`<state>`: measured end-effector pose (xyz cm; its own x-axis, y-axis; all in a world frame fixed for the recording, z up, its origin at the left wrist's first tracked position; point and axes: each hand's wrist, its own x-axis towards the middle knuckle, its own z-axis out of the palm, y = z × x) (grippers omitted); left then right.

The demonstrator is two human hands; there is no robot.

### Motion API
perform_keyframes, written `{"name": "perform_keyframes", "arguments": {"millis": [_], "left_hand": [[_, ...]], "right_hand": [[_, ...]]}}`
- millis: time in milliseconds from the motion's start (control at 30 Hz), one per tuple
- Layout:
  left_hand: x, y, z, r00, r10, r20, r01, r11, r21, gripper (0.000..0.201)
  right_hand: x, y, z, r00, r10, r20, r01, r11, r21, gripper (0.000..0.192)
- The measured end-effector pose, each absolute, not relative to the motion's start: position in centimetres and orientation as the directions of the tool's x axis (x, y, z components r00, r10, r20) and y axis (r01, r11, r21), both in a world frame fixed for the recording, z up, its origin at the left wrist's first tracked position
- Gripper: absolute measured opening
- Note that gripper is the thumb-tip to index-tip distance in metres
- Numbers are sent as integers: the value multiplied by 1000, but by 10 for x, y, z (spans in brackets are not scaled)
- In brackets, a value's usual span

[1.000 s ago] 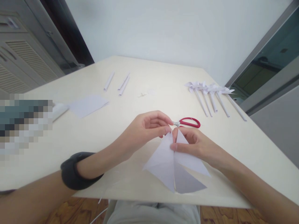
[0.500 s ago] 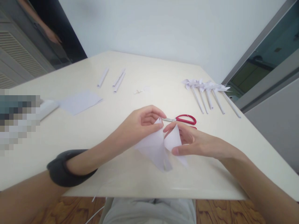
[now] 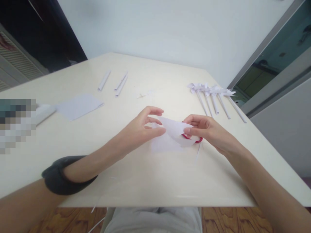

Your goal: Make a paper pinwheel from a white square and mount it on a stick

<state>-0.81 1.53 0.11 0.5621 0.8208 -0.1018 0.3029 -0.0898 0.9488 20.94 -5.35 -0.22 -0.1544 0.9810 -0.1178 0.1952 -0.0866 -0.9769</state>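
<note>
Head view: we're looking down at both our hands meeting over the middle of a cream surface.
Left hand: ours, fingers loosely curled, thumb and fingertips pinching the left edge of a white paper sheet. So it's closed on the paper, not flat.
Right hand: also ours, thumb and forefinger nipping the right end of that same sheet, the other fingers curled under it.
Paper sheet: sits between the two hands, middle of the surface. Its upper part curves up and over toward the right hand, while the lower flap looks like it lies on the surface, though it's a bit washed out there.
Red scissors: mostly hidden under the sheet and the right hand, only the red handle loop peeks out just below the fingers. A thin paper strip lies just beside it, nearer to us.
Paper pinwheels: a row of them on rolled sticks, far right of the surface, well apart from our hands.
Rolled paper tubes: three or so, far left-centre.
Flat paper stack: left side, near a blurred-out patch at the edge.
Wristband: dark one on our left forearm.
</note>
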Motion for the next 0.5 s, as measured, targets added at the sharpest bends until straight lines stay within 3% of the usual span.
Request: {"name": "perform_keyframes", "arguments": {"millis": [67,267,500], "left_hand": [[-7,16,4,586,804,-100,324,-119,939,52],[-4,13,1,766,606,-215,270,0,963,18],[-3,16,-3,821,535,-199,254,-31,967,20]], "right_hand": [[208,-54,-2,-154,982,-111,207,-78,-975,11],[201,-57,-1,-120,990,-73,109,-60,-992,8],[199,-57,-3,-148,986,-76,144,-54,-988,11]]}}
